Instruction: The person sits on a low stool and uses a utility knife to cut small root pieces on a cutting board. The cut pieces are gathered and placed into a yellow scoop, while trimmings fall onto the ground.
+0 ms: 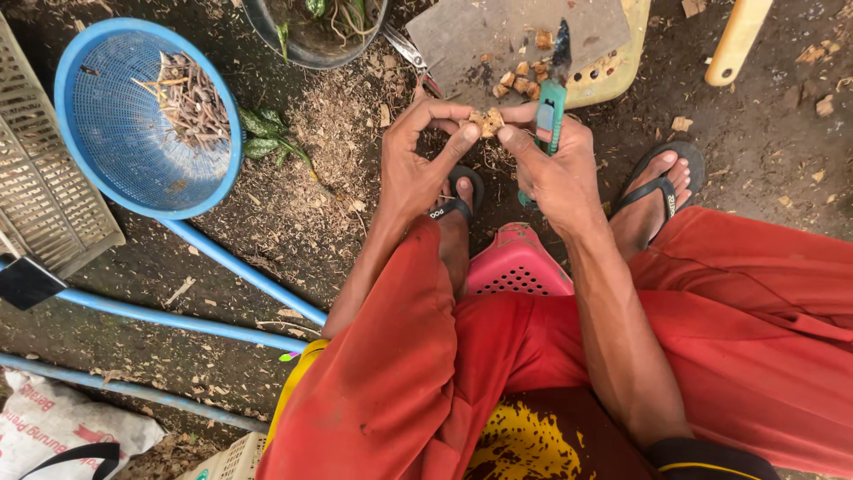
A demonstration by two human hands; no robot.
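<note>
Seen from above, our two hands meet over the dirt floor (293,213). Our left hand (416,164) and right hand (555,164) together pinch one small tan chunk (487,121), fingers (462,138) curled closed around it. The right hand also grips one green-handled knife (549,117), blade pointing away from us. Just beyond the chunk lies one grey board (498,36) bearing about six cut pieces (520,80). Left of the board stands one dark bucket (311,36); farther left, one blue sieve (133,124) holds a heap of dry roots (191,98). Two sandals flank the hands, and one pink stool (518,265) sits nearer us.
</note>
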